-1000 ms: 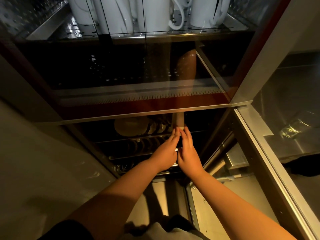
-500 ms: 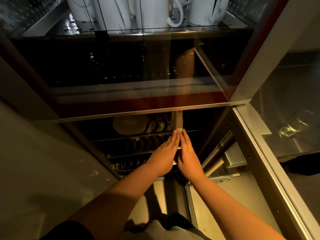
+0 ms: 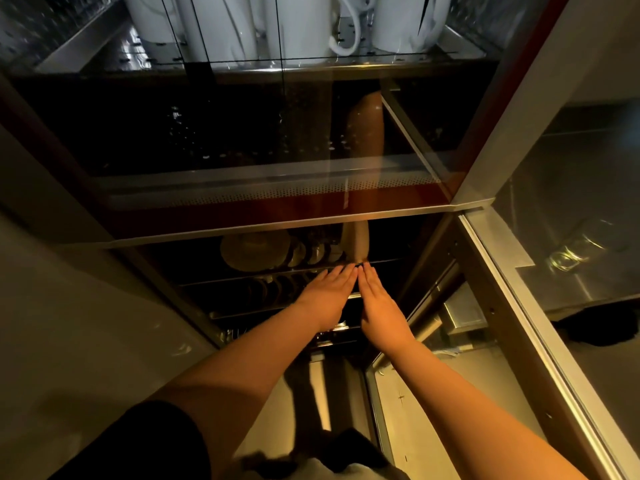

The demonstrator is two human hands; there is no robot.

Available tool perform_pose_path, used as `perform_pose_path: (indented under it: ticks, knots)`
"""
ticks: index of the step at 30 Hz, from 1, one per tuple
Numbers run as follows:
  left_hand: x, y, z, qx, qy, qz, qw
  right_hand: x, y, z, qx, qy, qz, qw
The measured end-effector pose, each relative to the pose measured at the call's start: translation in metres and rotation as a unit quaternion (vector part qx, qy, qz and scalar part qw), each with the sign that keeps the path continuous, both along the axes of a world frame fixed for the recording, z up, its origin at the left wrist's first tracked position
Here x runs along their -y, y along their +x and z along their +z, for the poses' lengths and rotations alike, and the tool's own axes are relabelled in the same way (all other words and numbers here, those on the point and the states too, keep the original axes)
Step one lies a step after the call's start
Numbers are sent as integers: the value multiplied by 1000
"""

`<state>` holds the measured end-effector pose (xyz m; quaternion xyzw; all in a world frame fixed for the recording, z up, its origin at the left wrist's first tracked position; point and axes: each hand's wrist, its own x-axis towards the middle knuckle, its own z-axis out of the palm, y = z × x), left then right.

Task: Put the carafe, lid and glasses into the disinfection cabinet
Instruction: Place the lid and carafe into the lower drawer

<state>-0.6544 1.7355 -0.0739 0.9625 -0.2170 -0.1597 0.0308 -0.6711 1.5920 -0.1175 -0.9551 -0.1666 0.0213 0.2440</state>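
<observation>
Against the lower cabinet point(image 3: 242, 306) door your left hand point(image 3: 329, 292) and right hand point(image 3: 379, 306) lie flat, fingers straight (holding nothing), fingertips nearly touching.

The disinfection cabinet point(image 3: 346, 220) is big and dark inside, with shiny metal edges. Its glass door point(image 3: 554, 306) on the right stands open. Up at the far top, a metal shelf holds tall white carafes point(image 3: 304, 26) standing upright side by side, with curved handles. Lower down, wire racks hold round plates point(image 3: 252, 249) standing on edge in a row, a large one on the left and smaller ones to its right. On the right, seen through the door's glass, is a clear glass point(image 3: 571, 256); whether it is really there or only a reflection is hard to tell.
</observation>
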Motion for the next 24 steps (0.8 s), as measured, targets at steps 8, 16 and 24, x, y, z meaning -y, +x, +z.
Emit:
perform_pose_path:
  ticks: [8, 16, 24]
  knots:
    - [24, 35, 12, -40, 5, -23, 999, 12, 14, 14, -57, 5, -59, 997]
    - [26, -3, 19, 60, -76, -40, 994, 24, -30, 38, -40, 24, -102, 994]
    - [25, -90, 64, 115, -174, -62, 976, 17, -131, 110, 38, 32, -177, 983]
